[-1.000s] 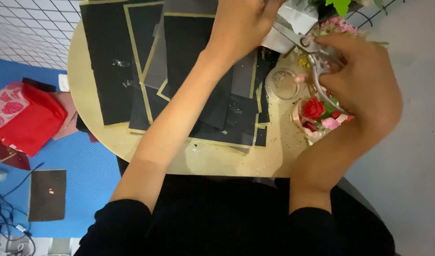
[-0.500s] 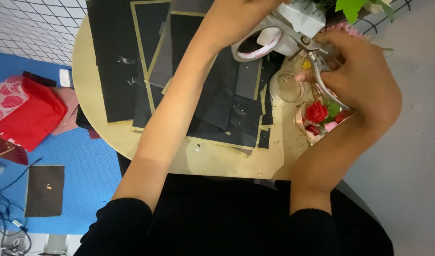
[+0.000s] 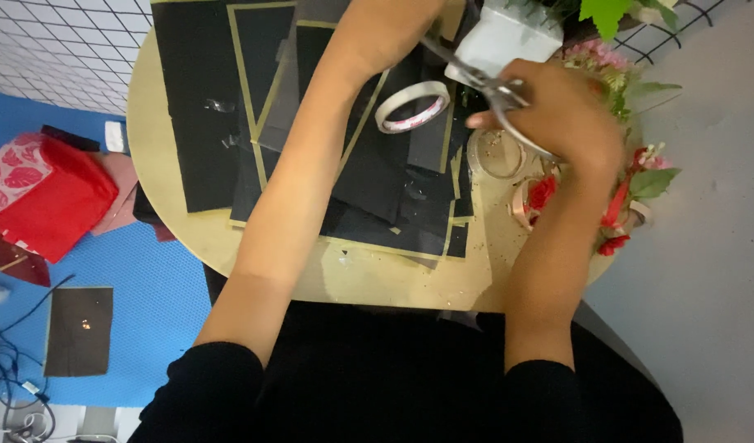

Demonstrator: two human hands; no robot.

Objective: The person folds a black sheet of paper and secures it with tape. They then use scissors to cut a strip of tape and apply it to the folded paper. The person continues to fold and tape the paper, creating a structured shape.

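**Where things lie on and around the round counter**

The counter (image 3: 180,221) fills the upper middle of the frame. Overlapping card sheets (image 3: 204,123) cover its left and centre; a tape roll (image 3: 412,107) lies on them, right of the left forearm. Scissors (image 3: 492,90) sit in the right hand (image 3: 557,115) at upper right — a box (image 3: 508,37) just behind them, flowers (image 3: 623,205) along the counter's right edge. On the floor at left lie a folded cloth (image 3: 52,205) and, lower down, a single sheet (image 3: 80,331).

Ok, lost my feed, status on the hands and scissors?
Right hand grips scissors, blades toward top edge. Left hand mostly out of frame. Tape roll lies on black sheets. Nothing blocking.
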